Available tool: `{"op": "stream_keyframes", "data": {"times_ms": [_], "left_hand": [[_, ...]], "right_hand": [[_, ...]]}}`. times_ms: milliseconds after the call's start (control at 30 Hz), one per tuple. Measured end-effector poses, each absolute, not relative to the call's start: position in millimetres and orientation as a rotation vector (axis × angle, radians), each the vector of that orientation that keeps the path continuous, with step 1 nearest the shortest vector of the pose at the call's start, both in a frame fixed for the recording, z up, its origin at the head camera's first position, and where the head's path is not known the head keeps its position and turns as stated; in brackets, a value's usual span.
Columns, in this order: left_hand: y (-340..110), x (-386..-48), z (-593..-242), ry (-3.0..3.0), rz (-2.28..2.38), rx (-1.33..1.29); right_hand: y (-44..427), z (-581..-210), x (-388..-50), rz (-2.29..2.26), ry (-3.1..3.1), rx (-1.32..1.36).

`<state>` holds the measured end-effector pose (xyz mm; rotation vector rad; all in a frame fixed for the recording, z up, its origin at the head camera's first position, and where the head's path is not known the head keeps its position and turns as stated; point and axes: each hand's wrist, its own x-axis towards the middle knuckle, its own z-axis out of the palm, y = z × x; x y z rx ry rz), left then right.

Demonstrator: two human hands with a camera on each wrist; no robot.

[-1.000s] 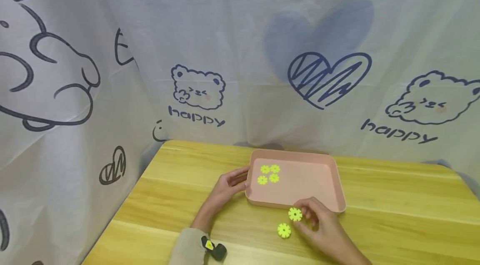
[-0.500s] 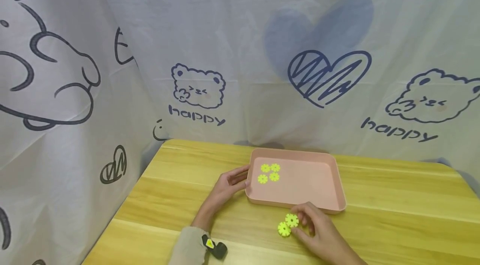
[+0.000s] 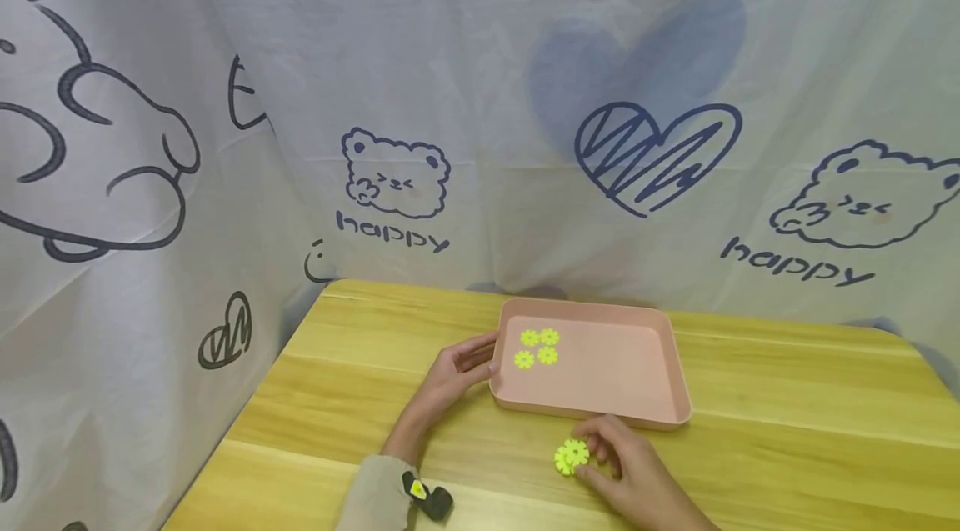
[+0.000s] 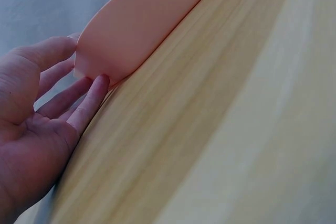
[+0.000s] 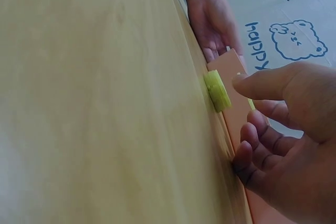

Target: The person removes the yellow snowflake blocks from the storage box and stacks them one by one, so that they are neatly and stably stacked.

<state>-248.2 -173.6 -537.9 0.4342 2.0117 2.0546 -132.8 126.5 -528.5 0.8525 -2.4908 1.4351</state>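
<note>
My right hand (image 3: 626,468) pinches a notched yellow-green plastic disc (image 3: 576,453) by its edge, between thumb and fingers. It overlaps a second notched disc (image 3: 562,462) beneath it in the head view. From the right wrist, a thick yellow-green stack (image 5: 217,91) stands on the table, and only a sliver of the pinched disc (image 5: 251,104) shows. At the left end of the pink tray (image 3: 600,413), my left hand (image 3: 448,373) rests its fairly straight fingers against the wall. In the left wrist view its fingertips (image 4: 102,81) touch the tray's corner.
Inside the tray, several matching discs (image 3: 548,355) lie grouped at the left. The wooden table (image 3: 795,431) runs back to a hanging white cloth (image 3: 480,256) printed with bears and hearts. A black strap device (image 3: 431,499) sits on my left wrist.
My right hand has moved left and slightly down with its disc, away from the tray's front edge, until it overlaps the other disc. My left hand and the tray stay put.
</note>
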Motion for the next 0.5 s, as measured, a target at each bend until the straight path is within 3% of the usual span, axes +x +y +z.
{"op": "stream_keyframes", "data": {"times_ms": [500], "left_hand": [[-174.1, -248.0, -538.3, 2.002, 2.059, 0.417]], "right_hand": [[120.4, -531.6, -130.6, 1.450, -2.533, 0.800]]}}
